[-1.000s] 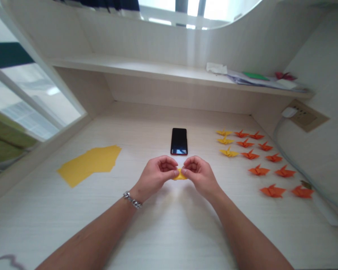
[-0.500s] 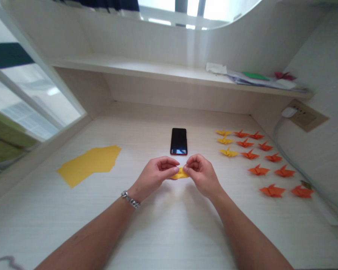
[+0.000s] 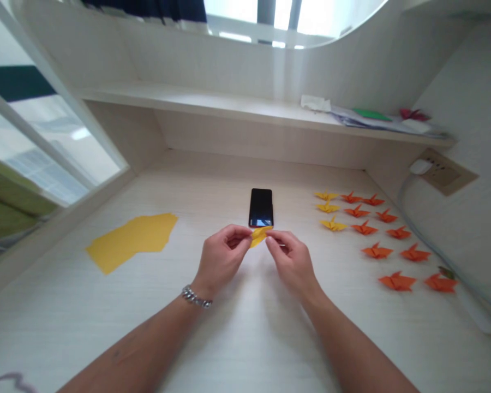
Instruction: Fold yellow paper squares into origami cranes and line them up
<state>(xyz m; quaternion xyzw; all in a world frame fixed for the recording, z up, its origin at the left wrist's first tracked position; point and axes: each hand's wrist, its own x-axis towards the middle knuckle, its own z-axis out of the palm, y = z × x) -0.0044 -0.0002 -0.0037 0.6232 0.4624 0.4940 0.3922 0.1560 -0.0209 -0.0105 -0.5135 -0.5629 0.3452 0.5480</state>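
Observation:
A small piece of folded yellow paper (image 3: 258,236) is held up between my two hands, tilted, its top right corner near the phone's lower edge. My left hand (image 3: 225,254) pinches its left side between thumb and fingers. On the other side, the thumb and fingertips of my right hand (image 3: 290,259) close on its right edge. Fingertips cover parts of the paper, so its full shape is hidden. A black phone (image 3: 261,207) lies flat just beyond the hands.
Overlapping yellow paper sheets (image 3: 133,240) lie on the left of the desk. Yellow paper cranes (image 3: 333,224) and several orange paper cranes (image 3: 396,281) stand in rows at right. A cable (image 3: 425,237) runs from the wall socket (image 3: 448,172). Above the back hangs a shelf (image 3: 213,106) with papers.
Both hands have lifted slightly with the folded yellow paper, which has turned from lying level to a slant rising to the right. The view has shifted a little.

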